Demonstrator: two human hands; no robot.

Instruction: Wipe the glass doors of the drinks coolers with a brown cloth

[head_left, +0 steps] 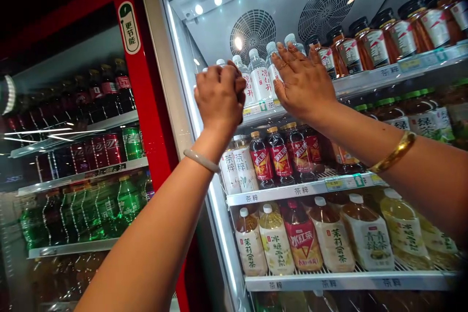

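Note:
Both arms reach up to the top shelf of a lit drinks fridge. My left hand (220, 95), with a pale bangle on its wrist, is curled in front of the leftmost clear bottles; whether it grips one is hidden behind the fingers. My right hand (305, 80), its wrist in a gold bangle, has its fingers spread over the clear bottles beside the dark-capped ones. Between the hands stands a clear water bottle (260, 78) with a white label and red characters. Amber bottles (376, 46) with black caps line the shelf to the right.
Below are a shelf edge (263, 197) with red-labelled tea bottles (281, 158) and a lower row of large bottles (302, 241). The fridge's lit frame (204, 165) runs down the left. A red-framed cooler (146, 107) with glass stands further left.

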